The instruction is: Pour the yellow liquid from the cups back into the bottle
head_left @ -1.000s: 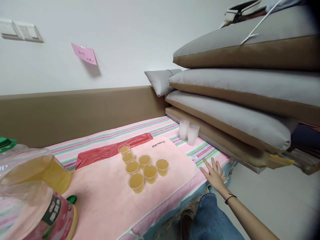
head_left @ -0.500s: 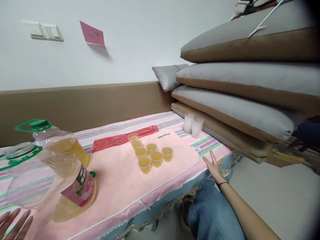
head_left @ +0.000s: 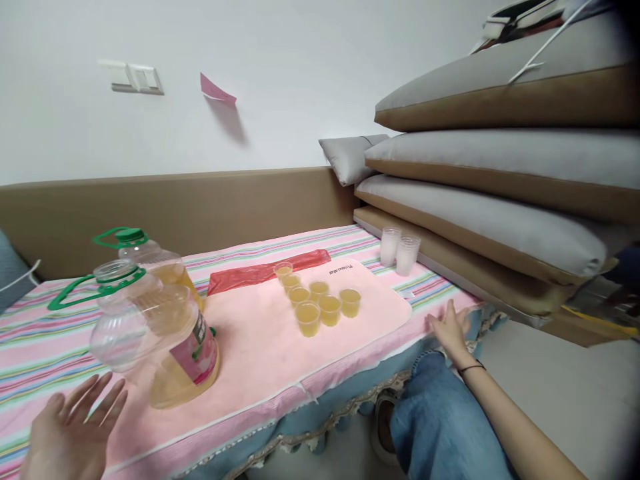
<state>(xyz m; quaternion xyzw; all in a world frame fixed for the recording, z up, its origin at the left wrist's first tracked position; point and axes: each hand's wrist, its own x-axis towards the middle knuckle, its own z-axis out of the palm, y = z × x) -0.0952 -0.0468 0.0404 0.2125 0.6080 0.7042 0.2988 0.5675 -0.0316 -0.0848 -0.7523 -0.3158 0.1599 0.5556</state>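
Note:
My left hand (head_left: 75, 423) is open at the lower left, fingers spread, just in front of a clear plastic jug (head_left: 195, 360) with a green handle and pink label. Some yellow liquid lies in the bottom of that uncapped jug. Behind it stands a second jug (head_left: 167, 270) with a green cap. Several small clear cups (head_left: 308, 319) of yellow liquid are grouped on the pink mat (head_left: 250, 360). At the table's right edge my right hand (head_left: 450, 333) is open with nothing in it, nearest to the mat's corner.
Two stacks of clear cups (head_left: 407, 257) stand at the back right, beside piled grey-and-brown cushions (head_left: 490, 213). A red plastic bag (head_left: 255, 273) lies along the mat's back edge. A striped cloth (head_left: 30, 333) covers the table. My knee (head_left: 435, 407) is below the front edge.
The view has turned left, so the table contents appear further right. More of my left hand has come into view beside the jug. My right hand stays open by the table edge.

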